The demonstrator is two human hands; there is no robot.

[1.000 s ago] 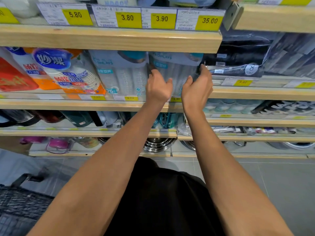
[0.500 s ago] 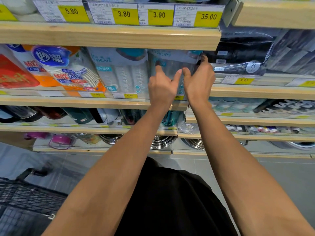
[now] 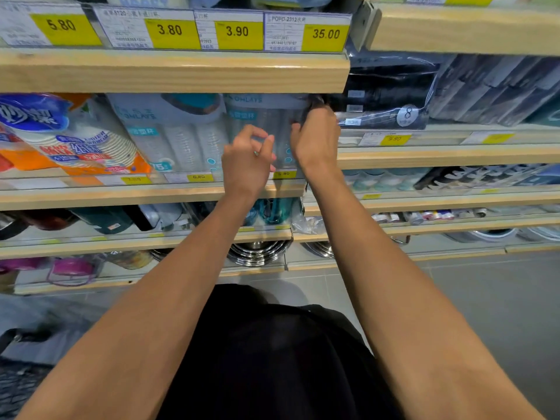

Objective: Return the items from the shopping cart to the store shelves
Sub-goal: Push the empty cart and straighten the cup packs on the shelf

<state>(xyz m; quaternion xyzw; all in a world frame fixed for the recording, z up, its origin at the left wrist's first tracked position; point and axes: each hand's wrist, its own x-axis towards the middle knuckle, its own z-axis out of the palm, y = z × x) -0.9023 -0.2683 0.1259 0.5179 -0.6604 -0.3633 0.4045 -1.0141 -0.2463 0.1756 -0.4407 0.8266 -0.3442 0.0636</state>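
Both hands at a pack of clear plastic cups on a wooden store shelf.

Wooden shelves (image 3: 169,71) with yellow price tags (image 3: 169,31) hold paper cups (image 3: 75,140) at left, above grey floor tiles (image 3: 485,298); a cart corner (image 3: 18,386) shows bottom left. The left hand (image 3: 247,160) hovers with fingers loosely curled, holding nothing. The right hand (image 3: 315,139) pinches the upper right edge of the cup pack (image 3: 266,122), which stands on the shelf beside a matching pack (image 3: 172,137).
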